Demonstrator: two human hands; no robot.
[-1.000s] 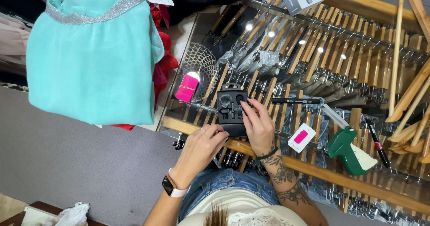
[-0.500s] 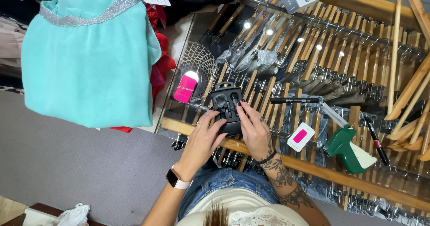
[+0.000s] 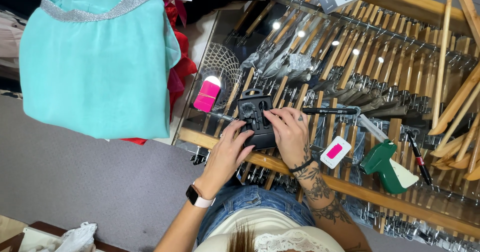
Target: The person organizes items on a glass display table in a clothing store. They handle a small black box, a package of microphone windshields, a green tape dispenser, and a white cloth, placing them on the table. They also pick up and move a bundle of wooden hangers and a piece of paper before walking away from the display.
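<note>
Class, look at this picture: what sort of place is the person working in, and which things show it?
Probably a clothing shop's counter. Rows of wooden clothes hangers lie under a glass countertop, a green tagging gun rests on it, and a turquoise garment with a silver band hangs beside it.

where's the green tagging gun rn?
Head view, right of the right hand: the green tagging gun lies on the glass counter, between a pink-labelled tag and a pen.

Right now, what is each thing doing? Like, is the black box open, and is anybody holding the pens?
Black case: open, lying on the glass top, with small dark items inside.
Left hand: gripping the case's near edge.
Right hand: fingers reaching into the case.
Black marker: capped, lying flat, not held.
Red-tipped pen: lying flat, not held.
Green tagging gun: lying down, untouched.
Teal dress: hanging.
</note>
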